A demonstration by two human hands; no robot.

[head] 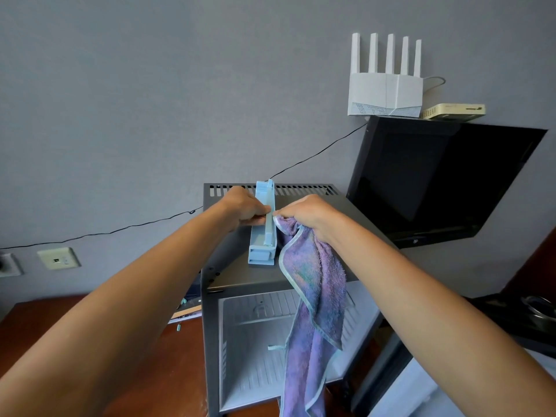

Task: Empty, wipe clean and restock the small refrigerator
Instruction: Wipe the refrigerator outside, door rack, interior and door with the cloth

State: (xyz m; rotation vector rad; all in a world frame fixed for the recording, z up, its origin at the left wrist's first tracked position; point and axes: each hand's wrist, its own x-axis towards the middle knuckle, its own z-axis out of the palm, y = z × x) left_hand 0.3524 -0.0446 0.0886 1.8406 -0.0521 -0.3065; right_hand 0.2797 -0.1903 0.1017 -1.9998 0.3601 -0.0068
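Observation:
A small grey refrigerator point(304, 275) stands on a wooden surface with its door open and its white inside showing. A long pale blue plastic fridge shelf rail point(262, 233) lies on its top. My left hand point(245, 209) grips the rail's left side near the middle. My right hand point(310, 213) holds a bunched purple towel point(313, 311) against the rail's right edge. The rest of the towel hangs down in front of the open compartment.
A black TV point(433, 182) stands right of the fridge, with a white router point(385, 91) and a beige box point(454, 111) on top of it. A black cable point(126, 227) runs along the grey wall. Wall sockets point(58, 257) sit at lower left. A metal bowl point(541, 311) is at far right.

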